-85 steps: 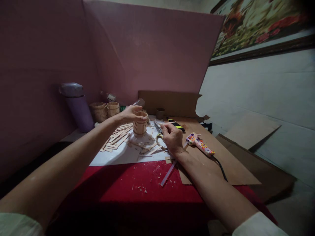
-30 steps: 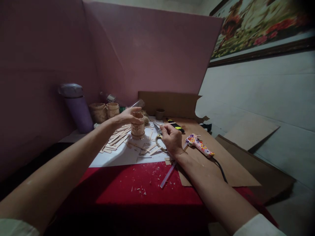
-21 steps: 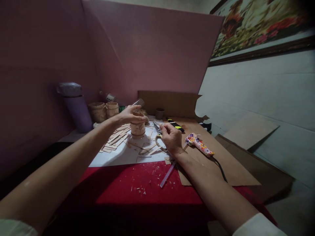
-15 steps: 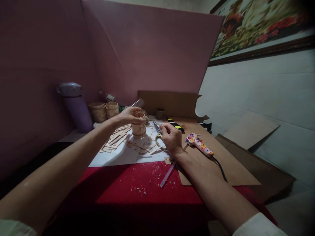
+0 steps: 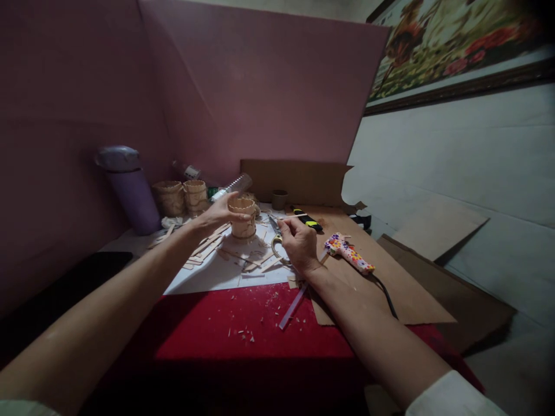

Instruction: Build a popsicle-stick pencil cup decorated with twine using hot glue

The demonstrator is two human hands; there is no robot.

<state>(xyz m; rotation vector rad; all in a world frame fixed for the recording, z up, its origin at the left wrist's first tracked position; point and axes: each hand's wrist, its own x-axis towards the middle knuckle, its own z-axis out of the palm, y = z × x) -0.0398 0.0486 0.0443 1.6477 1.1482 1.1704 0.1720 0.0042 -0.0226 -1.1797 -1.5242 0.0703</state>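
Observation:
My left hand (image 5: 226, 210) is closed round the left side of a small cup (image 5: 243, 229) faced with wooden sticks. The cup stands upright on white paper, its scalloped rim uncovered. My right hand (image 5: 299, 240) pinches a thin wooden stick (image 5: 298, 216) between thumb and forefinger, a little to the right of the cup. Just beside that hand lie scissors (image 5: 276, 247), partly hidden by it. Loose craft sticks (image 5: 208, 248) are fanned out under my left wrist, and cut scraps (image 5: 260, 263) lie in front of the cup.
A flower-patterned glue gun (image 5: 349, 252) with a black cord lies on cardboard (image 5: 390, 289) at right, near a black-and-yellow tool (image 5: 309, 219). Two similar wooden cups (image 5: 196, 196), a clear bottle (image 5: 237, 186) and a purple tumbler (image 5: 135, 199) stand or lie behind. Red cloth (image 5: 203, 323) covers the front.
My left hand has shifted from over the cup's rim to its left side, showing more of the rim. My right hand stays near the scissors with the stick. The view has moved slightly.

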